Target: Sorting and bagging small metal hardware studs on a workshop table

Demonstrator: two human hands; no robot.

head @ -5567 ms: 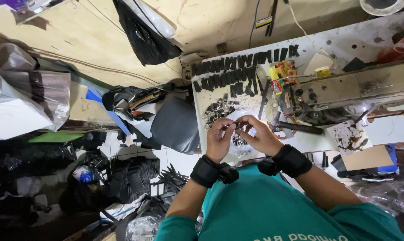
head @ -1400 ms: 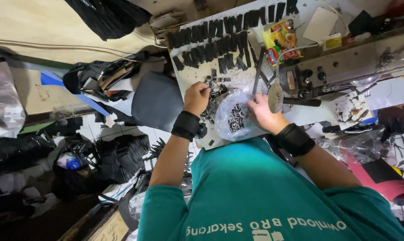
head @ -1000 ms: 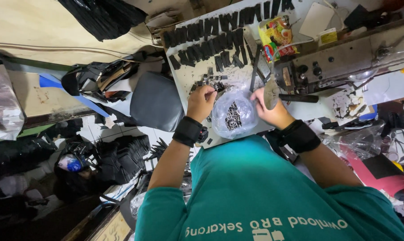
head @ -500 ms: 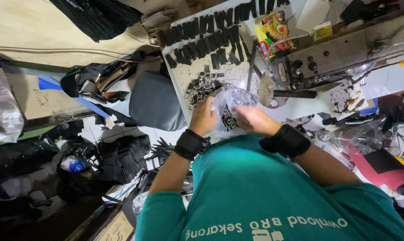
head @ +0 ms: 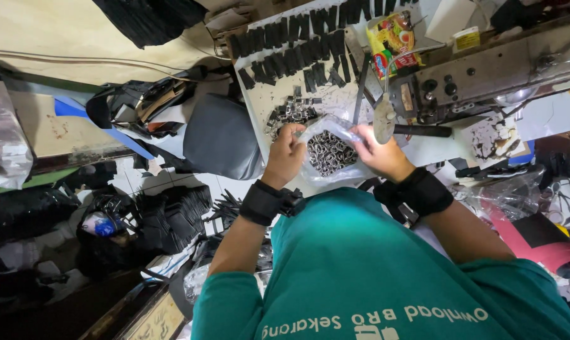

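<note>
Two hands hold a clear bag of small metal pieces over a messy work table.

We see the left hand (head: 287, 153) pinching one side of the clear plastic bag (head: 328, 151), with its fingers curled shut on the bag's edge. The right hand (head: 379, 151) grips the other side the same way, fingers closed on the plastic. The bag hangs between the two hands, just above the white table (head: 423, 151), and it is full of little shiny metal rings. Both wrists wear black bands. Near the bag we see rows of black strips (head: 291, 47) and a small pile of dark buckles (head: 291, 113). A grey sewing machine (head: 486, 69) sits just beside the right hand.
</note>
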